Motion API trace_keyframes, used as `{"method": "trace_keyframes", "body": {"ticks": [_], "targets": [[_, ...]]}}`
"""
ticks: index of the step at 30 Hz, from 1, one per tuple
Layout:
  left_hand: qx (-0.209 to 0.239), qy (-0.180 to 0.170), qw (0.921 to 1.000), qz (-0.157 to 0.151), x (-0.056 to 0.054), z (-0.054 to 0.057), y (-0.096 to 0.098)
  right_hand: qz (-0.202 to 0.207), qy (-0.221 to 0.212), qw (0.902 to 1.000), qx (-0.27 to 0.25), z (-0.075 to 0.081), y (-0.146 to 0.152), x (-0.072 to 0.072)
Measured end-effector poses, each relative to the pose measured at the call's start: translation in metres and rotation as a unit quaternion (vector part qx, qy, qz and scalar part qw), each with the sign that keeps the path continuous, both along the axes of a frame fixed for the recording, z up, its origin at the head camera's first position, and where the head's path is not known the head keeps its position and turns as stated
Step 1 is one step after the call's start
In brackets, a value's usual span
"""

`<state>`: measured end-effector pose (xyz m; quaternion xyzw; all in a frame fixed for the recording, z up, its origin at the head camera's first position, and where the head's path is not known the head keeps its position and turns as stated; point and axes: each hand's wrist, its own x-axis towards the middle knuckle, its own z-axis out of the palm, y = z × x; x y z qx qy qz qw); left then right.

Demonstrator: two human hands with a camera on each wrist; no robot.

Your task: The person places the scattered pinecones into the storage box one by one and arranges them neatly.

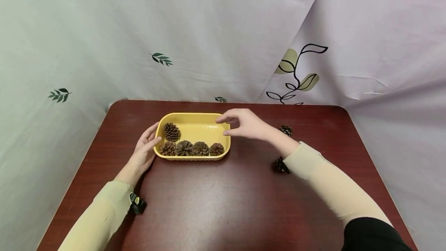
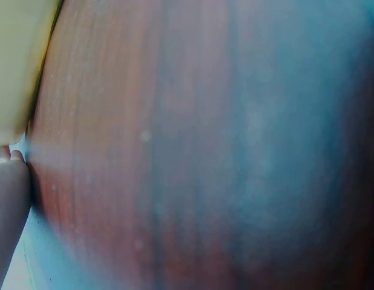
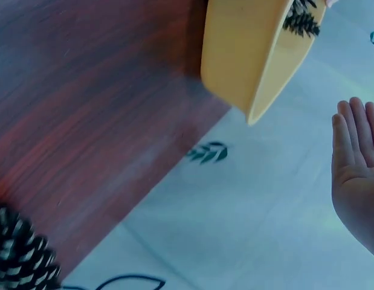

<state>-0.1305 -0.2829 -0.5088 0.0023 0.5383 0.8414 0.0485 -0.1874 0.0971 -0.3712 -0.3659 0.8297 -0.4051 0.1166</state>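
A yellow rectangular tray (image 1: pixel 195 158) with rounded corners sits toward the back of the table. Several brown pine cones (image 1: pixel 184 148) stand in a row along its near wall, and one more pine cone (image 1: pixel 172 131) lies behind them at the left end. My left hand (image 1: pixel 143 149) holds the tray's left end, thumb at the rim and fingers along the outside. Over the right end hovers my right hand (image 1: pixel 245 124), thumb and fingers spread apart with nothing between them. The right wrist view also shows this right hand (image 3: pixel 359 163), fingers extended, beyond the tray wall (image 3: pixel 241 54).
To the right on the dark red table (image 1: pixel 209 204), a pine cone (image 1: pixel 286 130) lies behind my right forearm and another pine cone (image 1: pixel 280 165) in front, partly covered by the sleeve. A pale leaf-print cloth (image 1: pixel 216 38) hangs behind the table.
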Motion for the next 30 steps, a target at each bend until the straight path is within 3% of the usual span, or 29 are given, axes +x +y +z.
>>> {"method": "trace_keyframes", "body": {"ticks": [8, 17, 23, 30], "targets": [[-0.006, -0.002, 1.0, 0.0, -0.001, 0.001, 0.0, -0.019, 0.008, 0.9998, 0.003, 0.002, 0.04, 0.001], [-0.012, -0.004, 0.9999, -0.001, 0.0, 0.0, -0.001, -0.065, 0.057, 0.9942, 0.064, 0.002, 0.081, 0.01], [-0.011, -0.003, 0.9999, 0.0, 0.0, 0.0, -0.001, -0.093, 0.029, 0.9921, 0.079, -0.005, 0.105, 0.013], [-0.017, -0.003, 0.9998, -0.004, 0.0, 0.0, -0.001, -0.124, -0.025, 0.9904, 0.055, -0.019, 0.133, 0.011]]}}
